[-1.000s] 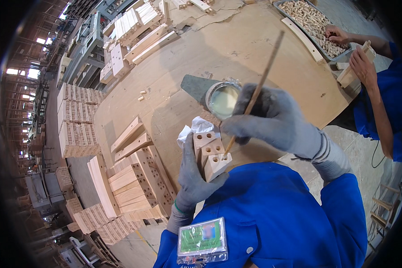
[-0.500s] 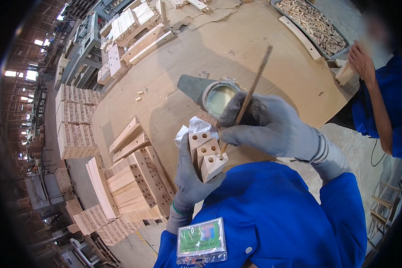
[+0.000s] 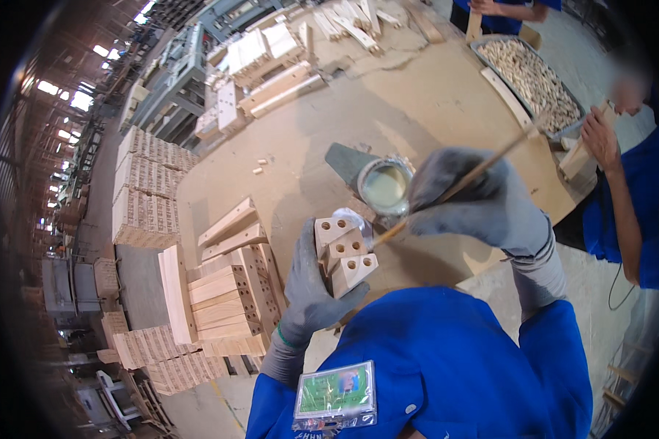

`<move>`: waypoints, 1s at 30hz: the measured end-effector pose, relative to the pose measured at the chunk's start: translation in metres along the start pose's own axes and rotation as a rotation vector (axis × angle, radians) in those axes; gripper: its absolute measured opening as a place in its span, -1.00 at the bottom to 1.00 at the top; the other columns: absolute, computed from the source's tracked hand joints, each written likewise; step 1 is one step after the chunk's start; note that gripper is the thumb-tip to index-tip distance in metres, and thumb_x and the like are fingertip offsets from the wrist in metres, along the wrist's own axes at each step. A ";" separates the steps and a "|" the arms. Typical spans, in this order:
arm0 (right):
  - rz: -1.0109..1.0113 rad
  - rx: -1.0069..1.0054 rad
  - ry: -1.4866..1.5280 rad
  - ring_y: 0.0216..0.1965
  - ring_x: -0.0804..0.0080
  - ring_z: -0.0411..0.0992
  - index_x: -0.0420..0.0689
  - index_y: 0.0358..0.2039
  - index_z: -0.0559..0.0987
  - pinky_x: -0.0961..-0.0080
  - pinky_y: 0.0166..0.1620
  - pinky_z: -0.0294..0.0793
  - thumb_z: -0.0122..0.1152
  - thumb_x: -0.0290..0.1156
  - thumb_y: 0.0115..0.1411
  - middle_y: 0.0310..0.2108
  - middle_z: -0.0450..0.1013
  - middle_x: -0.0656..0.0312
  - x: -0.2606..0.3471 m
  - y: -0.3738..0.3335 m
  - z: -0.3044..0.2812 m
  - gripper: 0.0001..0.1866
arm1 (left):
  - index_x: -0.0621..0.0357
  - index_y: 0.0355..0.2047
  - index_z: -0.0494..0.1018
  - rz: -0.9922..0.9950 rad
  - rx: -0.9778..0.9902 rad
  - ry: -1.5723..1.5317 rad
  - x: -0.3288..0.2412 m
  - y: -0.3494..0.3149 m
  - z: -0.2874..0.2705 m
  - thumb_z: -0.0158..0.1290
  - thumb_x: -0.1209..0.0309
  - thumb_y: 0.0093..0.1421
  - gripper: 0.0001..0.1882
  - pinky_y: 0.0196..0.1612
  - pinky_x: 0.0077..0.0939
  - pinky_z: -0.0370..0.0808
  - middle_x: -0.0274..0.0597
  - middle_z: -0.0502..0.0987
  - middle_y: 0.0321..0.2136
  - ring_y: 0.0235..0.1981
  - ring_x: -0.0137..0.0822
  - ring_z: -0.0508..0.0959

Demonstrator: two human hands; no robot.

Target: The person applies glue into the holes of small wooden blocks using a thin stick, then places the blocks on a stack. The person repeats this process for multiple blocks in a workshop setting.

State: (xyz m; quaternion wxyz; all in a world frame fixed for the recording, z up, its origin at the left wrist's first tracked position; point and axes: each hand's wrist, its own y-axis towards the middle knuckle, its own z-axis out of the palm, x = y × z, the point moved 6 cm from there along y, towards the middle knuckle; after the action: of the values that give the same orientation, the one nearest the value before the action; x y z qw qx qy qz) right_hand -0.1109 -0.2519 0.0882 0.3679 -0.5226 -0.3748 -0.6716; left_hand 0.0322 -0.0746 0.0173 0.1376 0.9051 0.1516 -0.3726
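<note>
My gloved left hand (image 3: 311, 282) is closed around three wooden bars (image 3: 346, 249), stacked stepwise with their ends facing up. Two round holes show in each end. In my gloved right hand (image 3: 476, 194) a thin wooden stick (image 3: 490, 157) is pinched, its lower tip near the right side of the bars. Just beyond that hand stands a round tub of pale, milky liquid (image 3: 384, 184), its rim crusted. A crumpled white piece (image 3: 359, 222) shows behind the bars, partly hidden.
Drilled bars (image 3: 220, 304) are stacked on the table at left, and more wooden parts (image 3: 267, 55) lie at the far left. A tray of dowels (image 3: 527, 77) stands far right. Beside it a co-worker's hand (image 3: 600, 135) holds a wooden piece. Two loose dowels (image 3: 260, 167) lie mid-table.
My right hand has drawn the stick away from the hole in the nearest bar and tilted it flatter. The whole view has shifted, showing more of the table's far side.
</note>
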 end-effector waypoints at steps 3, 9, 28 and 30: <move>-0.078 -0.104 -0.024 -0.27 0.48 0.53 -0.29 -0.17 0.53 0.57 -0.10 0.54 0.30 -0.48 0.14 -0.29 0.55 0.17 0.009 0.007 -0.015 -0.74 | 0.45 0.25 -0.10 0.207 -0.113 0.258 -0.025 0.005 -0.022 0.37 0.28 -0.22 0.15 0.02 -0.18 0.41 0.18 0.33 -0.02 -0.05 0.08 0.44; 0.148 0.061 0.354 -0.07 0.37 0.47 -0.30 0.17 0.31 0.49 -0.03 0.51 0.02 -0.12 0.34 -0.09 0.47 0.06 -0.060 0.051 0.027 -0.43 | 0.22 0.05 0.32 0.864 -0.319 0.464 -0.079 0.022 -0.034 0.26 0.29 -0.16 -0.28 0.05 0.17 0.40 0.04 0.41 -0.13 -0.05 0.01 0.42; -0.210 0.168 -0.228 0.06 0.22 0.37 -0.23 0.34 -0.03 0.43 0.10 0.37 0.37 -0.14 0.04 0.15 0.27 0.00 -0.042 0.064 0.078 0.02 | 0.18 0.06 0.27 -0.046 -0.237 -1.251 0.007 0.075 -0.058 0.01 0.31 0.25 -0.59 0.07 -0.29 0.45 -0.08 0.38 0.00 0.01 -0.21 0.45; -0.363 0.154 -0.472 0.21 0.14 0.24 -0.25 0.35 -0.07 0.40 0.23 0.23 0.40 -0.21 0.00 0.23 0.18 -0.08 -0.051 0.055 0.091 0.07 | 0.23 0.06 0.30 0.065 -0.259 -0.968 -0.002 0.066 -0.054 -0.03 0.31 0.30 -0.63 -0.01 -0.35 0.51 -0.05 0.40 -0.01 -0.03 -0.21 0.48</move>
State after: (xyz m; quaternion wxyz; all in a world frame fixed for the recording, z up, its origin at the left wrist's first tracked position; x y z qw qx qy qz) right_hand -0.0140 -0.1903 0.0607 0.1831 -0.5592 -0.5869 -0.5562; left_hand 0.0899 -0.1155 0.0650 0.3148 0.6081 0.0872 -0.7236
